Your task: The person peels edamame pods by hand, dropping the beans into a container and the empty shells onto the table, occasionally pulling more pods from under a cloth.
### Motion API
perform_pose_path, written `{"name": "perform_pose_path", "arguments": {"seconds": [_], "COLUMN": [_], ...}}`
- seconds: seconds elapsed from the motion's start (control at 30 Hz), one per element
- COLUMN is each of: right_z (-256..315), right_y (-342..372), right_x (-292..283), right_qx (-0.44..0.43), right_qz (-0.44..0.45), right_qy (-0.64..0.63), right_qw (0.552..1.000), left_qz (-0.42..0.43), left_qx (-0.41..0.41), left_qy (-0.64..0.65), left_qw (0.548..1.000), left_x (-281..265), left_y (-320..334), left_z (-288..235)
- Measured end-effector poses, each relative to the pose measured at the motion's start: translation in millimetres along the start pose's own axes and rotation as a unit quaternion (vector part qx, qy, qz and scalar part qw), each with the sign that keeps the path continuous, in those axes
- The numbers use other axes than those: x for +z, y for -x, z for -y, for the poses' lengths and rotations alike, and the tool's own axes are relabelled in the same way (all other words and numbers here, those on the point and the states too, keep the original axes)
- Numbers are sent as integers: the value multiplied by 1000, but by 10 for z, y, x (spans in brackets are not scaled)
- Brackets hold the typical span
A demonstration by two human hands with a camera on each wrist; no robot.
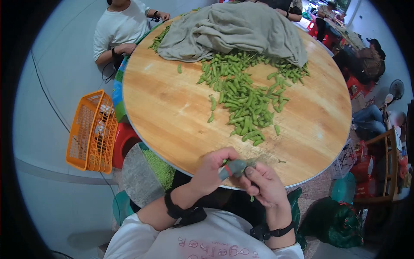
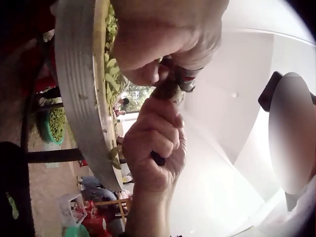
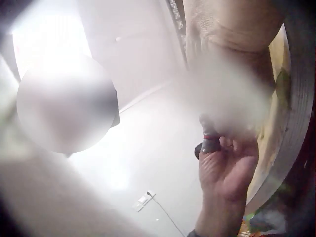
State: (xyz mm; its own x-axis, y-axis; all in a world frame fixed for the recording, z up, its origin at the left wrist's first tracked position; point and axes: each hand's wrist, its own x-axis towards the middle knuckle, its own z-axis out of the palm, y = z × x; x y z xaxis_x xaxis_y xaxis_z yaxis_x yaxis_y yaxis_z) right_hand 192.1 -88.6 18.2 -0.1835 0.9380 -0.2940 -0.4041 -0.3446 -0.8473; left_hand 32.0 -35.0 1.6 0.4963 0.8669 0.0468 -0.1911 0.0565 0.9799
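In the head view both hands meet over the table's near edge. My left hand point(image 1: 210, 172) has curled fingers with a bit of green pod point(image 1: 224, 162) showing between them. A grey-green sleeve-like piece point(image 1: 236, 167) with a red band lies at its thumb and reaches the other hand. My right hand point(image 1: 268, 184) pinches at the end of that piece; a green pod tip point(image 1: 252, 199) pokes out below its curled fingers. The left wrist view shows the right hand point(image 2: 155, 143) closed below the left one. What lies between the fingertips is mostly hidden.
Green pods point(image 1: 246, 105) spread over the round wooden table point(image 1: 159, 112), partly under a grey cloth point(image 1: 233, 32). People sit across and at the left. An orange basket point(image 1: 91, 131), a container of shelled beans point(image 1: 158, 170) and a dark green sack point(image 1: 332, 222) stand around.
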Motion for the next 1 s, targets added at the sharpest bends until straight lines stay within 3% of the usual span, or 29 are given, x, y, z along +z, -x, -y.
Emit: {"name": "perform_pose_path", "arguments": {"seconds": [0.03, 0.07, 0.13, 0.2, 0.23, 0.27, 0.3, 0.33, 0.4, 0.47, 0.53, 0.6, 0.63, 0.67, 0.7, 0.73, 0.8, 0.83, 0.9, 0.97, 1.0], "right_z": [44, 68, 13, 8, -5, -47, -96, -117, -72, -30, 15, 217, 153, 194, 255, 285, 322, 296, 264, 204, 171], "right_y": [31, 62, 53, 50, 35, 22, -6, -28, -43, -42, -47, -35, -174, -248, -332, -386, -472, -519, -493, -437, -388], "right_x": [0, 4, -16, 11, 44, 64, 72, 91, 94, 7, -7, -102, -216, -345, -421, -470, -540, -573, -578, -589, -612], "right_qx": [63, 126, 104, 54, -5, -2, -102, -199, -157, -25, -26, -19, -165, -224, -274, -272, -177, -161, -173, -185, -212], "right_qz": [17, 34, 46, 41, -5, -6, -67, -125, -143, -64, -71, -76, -156, -252, -300, -300, -354, -346, -337, -324, -307], "right_qy": [-62, -126, -155, -108, -13, -16, 118, 249, 226, 4, 35, 268, 330, 456, 499, 498, 669, 695, 694, 693, 643], "right_qw": [996, 983, 981, 992, 1000, 1000, 985, 940, 951, 998, 997, 960, 916, 824, 765, 766, 629, 609, 612, 617, 669], "left_qz": [68, 75, 147, 153, 107, 59, 57, 17, -21, -18, -25, -31, -45, -59, -60, -55, -48, -47, -45, 15, 13], "left_qx": [-3, 1, 76, 76, 5, -66, -69, -50, -31, -16, -8, -1, -18, -36, -37, -39, -40, -45, -50, -40, -41], "left_qy": [61, 65, 71, 65, 138, 208, 206, 168, 129, 34, 31, 27, 36, 44, 43, 34, 25, 13, 1, -22, -23], "left_qw": [996, 995, 984, 983, 985, 974, 974, 984, 991, 999, 999, 999, 998, 997, 997, 997, 998, 998, 998, 999, 999], "left_x": [-34, -67, -130, -79, 0, 55, 66, 63, 44, 21, 6, -31, -59, -81, -95, -104, -98, -83, -82, -98, -95], "left_y": [0, -14, -50, -57, -27, 2, 4, -8, -10, -8, -2, -16, -31, -43, -48, -49, -46, -35, -29, -3, 12], "left_z": [-19, 2, 82, 53, 13, -7, 39, 111, 141, 125, 80, 61, 64, 69, 80, 99, 131, 151, 151, 131, 122]}}
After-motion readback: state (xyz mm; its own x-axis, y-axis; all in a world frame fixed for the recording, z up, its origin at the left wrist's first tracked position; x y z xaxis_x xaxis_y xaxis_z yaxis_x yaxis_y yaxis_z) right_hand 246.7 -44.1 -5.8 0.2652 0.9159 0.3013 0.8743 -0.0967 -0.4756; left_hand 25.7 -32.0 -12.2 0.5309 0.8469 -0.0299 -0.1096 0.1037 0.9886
